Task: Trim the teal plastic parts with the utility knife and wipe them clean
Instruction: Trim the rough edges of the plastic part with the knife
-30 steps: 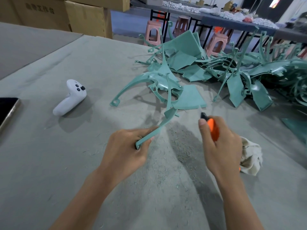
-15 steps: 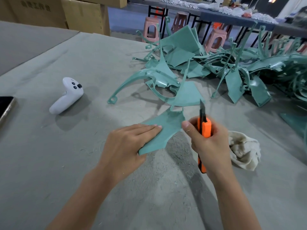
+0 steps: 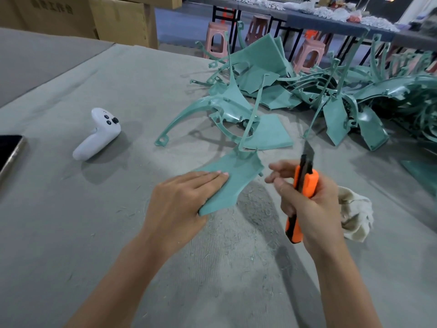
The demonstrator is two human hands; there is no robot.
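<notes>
A flat teal plastic part (image 3: 234,178) with a thin upright stem lies on the grey felt table (image 3: 94,233). My left hand (image 3: 179,204) presses it down with straight fingers, the thumb tucked under its near edge. My right hand (image 3: 307,200) grips an orange utility knife (image 3: 300,192) just right of the part, blade out and pointing up and away. Index and middle fingers reach toward the part's right corner. A crumpled off-white cloth (image 3: 357,214) lies behind my right hand.
A pile of teal parts (image 3: 319,95) covers the table's far right. Nearer lies a curved teal frame (image 3: 212,112). A white game controller (image 3: 99,133) and a phone (image 3: 9,152) lie at the left. Teal shavings litter the felt. Cardboard boxes (image 3: 94,17) stand behind.
My left hand turned the teal part from edge-on to flat and now presses it down. My right hand raised the knife upright beside it, and its fingers have spread toward the part.
</notes>
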